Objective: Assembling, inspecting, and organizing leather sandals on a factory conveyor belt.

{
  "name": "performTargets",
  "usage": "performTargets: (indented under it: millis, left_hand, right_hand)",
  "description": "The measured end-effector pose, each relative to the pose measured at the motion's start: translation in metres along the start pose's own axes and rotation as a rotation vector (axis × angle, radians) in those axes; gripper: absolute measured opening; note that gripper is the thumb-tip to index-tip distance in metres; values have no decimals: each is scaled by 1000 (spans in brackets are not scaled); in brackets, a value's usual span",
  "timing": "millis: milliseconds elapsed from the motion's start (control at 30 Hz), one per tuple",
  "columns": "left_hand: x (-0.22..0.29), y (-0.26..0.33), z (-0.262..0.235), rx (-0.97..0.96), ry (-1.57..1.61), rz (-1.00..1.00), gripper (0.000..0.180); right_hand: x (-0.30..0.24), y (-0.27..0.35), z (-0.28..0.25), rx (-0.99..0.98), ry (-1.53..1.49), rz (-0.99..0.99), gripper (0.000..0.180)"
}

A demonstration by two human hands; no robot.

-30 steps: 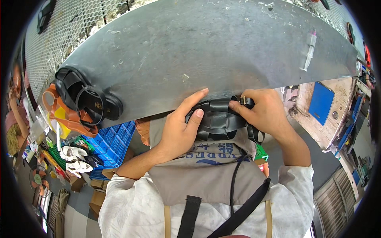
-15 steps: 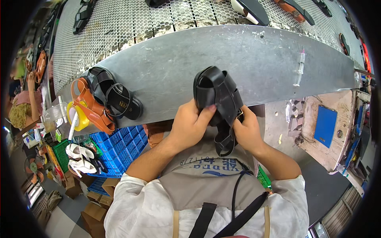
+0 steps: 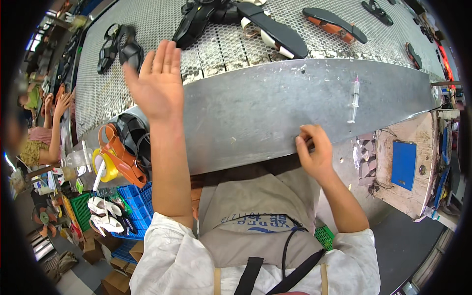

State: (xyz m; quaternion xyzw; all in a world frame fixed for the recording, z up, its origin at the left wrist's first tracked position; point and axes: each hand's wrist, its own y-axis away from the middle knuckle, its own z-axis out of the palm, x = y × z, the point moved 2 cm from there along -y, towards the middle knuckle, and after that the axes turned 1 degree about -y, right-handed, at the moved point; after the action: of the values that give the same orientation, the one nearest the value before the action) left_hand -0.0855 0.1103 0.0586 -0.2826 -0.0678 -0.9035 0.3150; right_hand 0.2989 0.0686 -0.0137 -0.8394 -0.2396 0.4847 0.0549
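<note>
The right hand (image 3: 314, 152) rests on the near edge of the steel bench (image 3: 255, 118), fingers curled, grasping nothing. The left hand (image 3: 156, 83) is raised with fingers spread, empty. Beside it lie orange and black sandals (image 3: 125, 147); a syringe (image 3: 354, 98) lies farther right, and black sandals (image 3: 118, 44) sit on the mesh belt (image 3: 221, 46) beyond.

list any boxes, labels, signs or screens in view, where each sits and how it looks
Cardboard boxes: brown, on the floor at lower left.
Blue crate: slotted plastic, under the metal table's left end.
Green crate: small slotted plastic, by the person's right elbow.
Blue pad: flat rectangle on the wooden bench at right; whether it is a screen cannot be told.
Apron print: blue lettering on grey cloth.
</note>
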Motion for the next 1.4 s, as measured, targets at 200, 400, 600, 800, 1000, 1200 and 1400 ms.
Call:
performTargets:
  millis: [200, 400, 600, 800, 1000, 1200, 1400]
  left_hand:
    - [-54, -132, -11, 167, -1563, 332, 101]
    - [-41, -122, -17, 51, -2044, 263, 44]
    - [-15, 6, 40, -93, -1539, 210, 7]
    - [-40, 69, 38, -355, -1938, 515, 78]
    - [-90, 31, 37, -319, -1651, 36, 104]
    - [-110, 26, 55, -251, -1905, 570, 91]
    - [-108, 4, 77, -787, -2125, 480, 87]
  right_hand:
    - [-25, -8, 17, 68, 203, -102, 22]
    - [-42, 3, 5, 105, 128, -142, 16]
    - [-29, 10, -7, 87, -486, 545, 14]
    - [-21, -20, -8, 14, -606, 558, 32]
    - [-29, -31, 17, -148, -226, 406, 32]
    - [-25, -24, 14, -129, -253, 423, 30]
    - [-21, -32, 14, -142, -179, 285, 25]
